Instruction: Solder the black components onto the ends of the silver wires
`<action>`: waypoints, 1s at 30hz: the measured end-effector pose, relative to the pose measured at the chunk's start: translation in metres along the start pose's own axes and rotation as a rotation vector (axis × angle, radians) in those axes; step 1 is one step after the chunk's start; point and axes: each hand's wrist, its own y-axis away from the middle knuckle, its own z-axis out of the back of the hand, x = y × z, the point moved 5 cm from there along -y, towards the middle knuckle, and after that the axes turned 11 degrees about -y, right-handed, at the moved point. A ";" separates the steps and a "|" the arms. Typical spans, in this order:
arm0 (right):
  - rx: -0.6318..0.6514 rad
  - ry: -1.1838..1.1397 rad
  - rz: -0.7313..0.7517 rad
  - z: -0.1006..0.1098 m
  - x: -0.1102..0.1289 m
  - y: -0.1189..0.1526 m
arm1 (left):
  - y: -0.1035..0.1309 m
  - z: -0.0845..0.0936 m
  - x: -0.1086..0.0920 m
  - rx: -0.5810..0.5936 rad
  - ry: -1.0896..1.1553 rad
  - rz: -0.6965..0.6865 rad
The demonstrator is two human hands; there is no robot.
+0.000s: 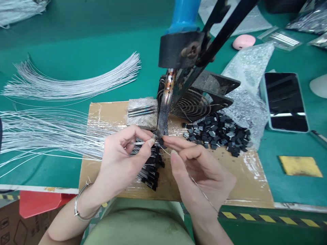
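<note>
A clamped soldering iron (165, 114) with a blue handle (185, 15) points down, its tip close to the fingertips of both hands. My left hand (121, 154) is closed in a pinch on a thin wire right at that tip; the pinched end is mostly hidden by the fingers. My right hand (201, 166) is closed on a thin strand of solder wire (201, 191), which runs across the palm and reaches toward the tip. Beneath the hands lie several white wires with black connectors (152, 170) on their ends.
Loose black connectors (217, 134) are heaped on the cardboard (245, 183), beside a fan (194, 102). White wire bundles (71, 86) lie left. Metal rods rest on a wrapped block (141, 120). Right are bubble wrap (247, 81), a phone (285, 102) and a yellow sponge (300, 166).
</note>
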 end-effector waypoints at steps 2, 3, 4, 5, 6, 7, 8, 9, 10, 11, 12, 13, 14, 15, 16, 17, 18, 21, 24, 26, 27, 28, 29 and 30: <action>-0.007 -0.011 -0.001 0.000 -0.001 0.000 | 0.000 0.000 0.000 0.006 0.005 0.001; -0.009 -0.016 -0.004 0.000 -0.001 0.000 | 0.000 0.000 0.001 0.009 0.006 0.000; -0.010 -0.021 -0.007 0.000 -0.002 0.000 | 0.000 0.000 0.001 0.012 0.004 0.001; -0.011 -0.025 -0.009 0.000 -0.002 0.000 | 0.000 -0.001 0.002 0.012 -0.002 0.004; -0.014 -0.026 -0.010 0.000 -0.003 0.000 | 0.000 -0.001 0.002 0.012 -0.009 0.006; -0.018 -0.022 -0.010 0.000 -0.003 0.001 | 0.000 0.000 0.003 0.008 -0.017 0.009; -0.022 -0.017 -0.009 0.000 -0.004 0.001 | 0.000 0.000 0.004 0.005 -0.027 0.014; -0.027 -0.010 -0.005 0.000 -0.004 0.001 | 0.000 0.000 0.004 0.000 -0.033 0.015; -0.030 -0.002 -0.003 0.000 -0.004 0.001 | 0.000 0.000 0.004 -0.001 -0.036 0.015; -0.031 0.003 -0.001 0.000 -0.004 0.001 | -0.001 0.000 0.004 -0.002 -0.036 0.011; -0.033 0.004 0.000 -0.001 -0.004 0.001 | -0.001 0.000 0.003 -0.003 -0.036 0.009; -0.041 0.002 -0.001 -0.001 -0.003 0.001 | -0.001 0.000 0.003 -0.003 -0.033 0.008; -0.049 0.000 -0.002 -0.001 -0.003 0.001 | -0.001 0.000 0.003 -0.001 -0.030 0.006; -0.053 -0.003 -0.003 -0.001 -0.003 0.001 | 0.000 0.000 0.002 0.002 -0.029 0.006; -0.053 -0.003 -0.002 -0.001 -0.002 0.001 | 0.000 0.000 0.002 0.005 -0.029 0.005; -0.050 -0.002 0.001 0.000 -0.002 0.001 | 0.000 0.000 0.002 0.008 -0.028 0.004; -0.044 0.000 0.002 0.000 -0.002 0.001 | 0.000 0.000 0.001 0.010 -0.026 0.003; -0.028 0.005 0.003 0.000 -0.003 0.001 | 0.000 0.000 0.002 0.005 -0.026 0.007; -0.043 0.004 -0.004 0.000 -0.003 0.001 | 0.000 0.000 0.003 -0.004 -0.036 0.010; -0.057 0.002 -0.008 0.000 -0.003 0.001 | 0.000 -0.001 0.003 -0.003 -0.039 0.006; -0.065 0.000 -0.010 -0.001 -0.003 0.000 | 0.000 -0.001 0.003 -0.001 -0.040 0.002; -0.070 -0.003 -0.010 -0.001 -0.002 0.000 | 0.000 -0.001 0.003 0.003 -0.042 0.000; -0.073 -0.006 -0.009 -0.002 -0.002 0.000 | 0.000 -0.001 0.003 0.006 -0.043 -0.001; -0.079 -0.007 -0.008 -0.002 -0.001 0.000 | 0.000 -0.001 0.003 0.012 -0.043 0.000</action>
